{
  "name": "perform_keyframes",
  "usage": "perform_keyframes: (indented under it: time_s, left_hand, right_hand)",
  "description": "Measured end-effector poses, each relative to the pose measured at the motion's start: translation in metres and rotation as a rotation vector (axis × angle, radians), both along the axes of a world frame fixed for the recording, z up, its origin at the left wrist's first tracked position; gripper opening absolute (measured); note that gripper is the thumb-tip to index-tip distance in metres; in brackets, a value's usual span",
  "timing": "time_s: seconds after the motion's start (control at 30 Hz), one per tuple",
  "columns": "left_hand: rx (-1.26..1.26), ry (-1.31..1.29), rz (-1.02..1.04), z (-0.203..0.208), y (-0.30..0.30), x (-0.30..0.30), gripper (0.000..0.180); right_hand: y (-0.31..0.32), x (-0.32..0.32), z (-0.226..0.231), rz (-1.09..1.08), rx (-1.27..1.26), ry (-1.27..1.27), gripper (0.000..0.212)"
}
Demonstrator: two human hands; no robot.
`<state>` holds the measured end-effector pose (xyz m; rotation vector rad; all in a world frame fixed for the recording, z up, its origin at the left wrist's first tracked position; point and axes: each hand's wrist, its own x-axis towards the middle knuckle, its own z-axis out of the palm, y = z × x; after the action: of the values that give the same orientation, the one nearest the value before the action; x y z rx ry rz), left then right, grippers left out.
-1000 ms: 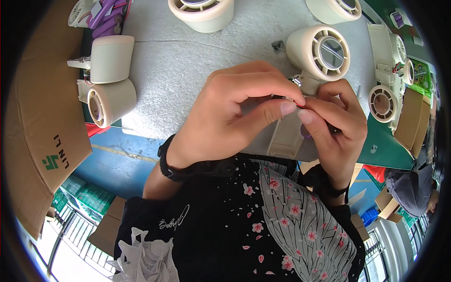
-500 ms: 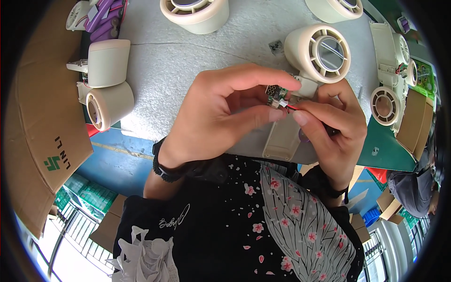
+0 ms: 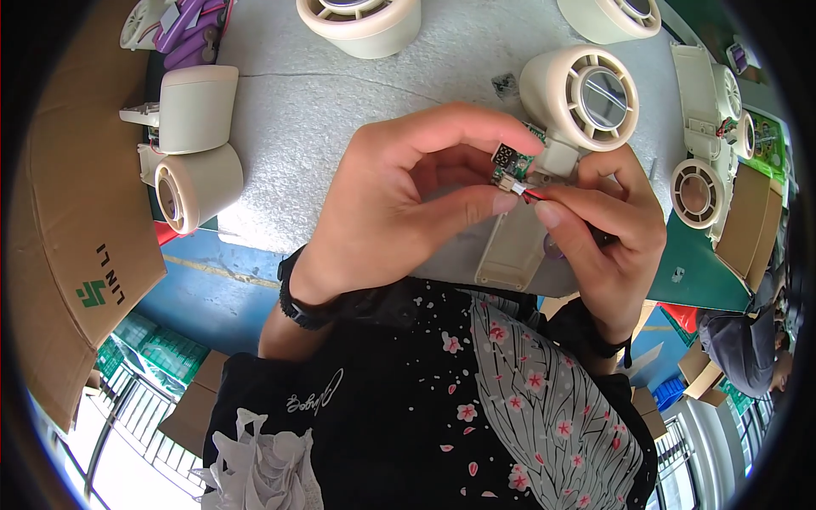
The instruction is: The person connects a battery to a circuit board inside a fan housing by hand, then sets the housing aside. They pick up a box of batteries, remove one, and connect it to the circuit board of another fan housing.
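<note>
My left hand pinches a small green circuit board with a dark digit display between thumb and forefinger. At the board's lower edge a white plug connector meets its socket; how deep it sits I cannot tell. Red and dark wires run from that connector into the closed fingertips of my right hand. Beneath both hands lies an opened cream handheld fan, its round head facing up and its long handle shell pointing toward me. A purple battery cell shows partly beside my right fingers.
More cream fan parts stand at the left edge, at the back and along the right. Purple battery cells lie back left. A small dark packet rests on the grey foam mat. A large cardboard box stands left.
The circuit board has tilted and shifted slightly right, showing more of its display. The connector now lies nearer to the board's socket. My right hand keeps its pinch on the wires.
</note>
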<state>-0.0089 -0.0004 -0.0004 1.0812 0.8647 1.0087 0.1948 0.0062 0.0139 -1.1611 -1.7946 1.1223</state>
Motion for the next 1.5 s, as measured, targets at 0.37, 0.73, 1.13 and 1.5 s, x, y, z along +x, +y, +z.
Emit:
perform_keyframes:
  time_s: [0.37, 0.73, 1.13, 1.5]
  left_hand:
    - [0.010, 0.000, 0.005, 0.000, 0.000, 0.001, 0.039]
    - [0.056, 0.033, -0.012, 0.000, -0.001, 0.003, 0.037]
    - [0.243, 0.152, 0.016, -0.007, 0.001, 0.001, 0.040]
    - [0.451, 0.344, 0.074, -0.003, 0.002, 0.006, 0.049]
  right_hand:
    - [0.002, 0.003, 0.002, 0.030, 0.030, -0.056, 0.017]
    - [0.001, 0.007, 0.005, 0.036, 0.085, -0.124, 0.018]
    - [0.000, 0.003, 0.002, 0.090, 0.192, -0.187, 0.017]
    - [0.001, 0.004, -0.010, 0.055, 0.292, -0.117, 0.029]
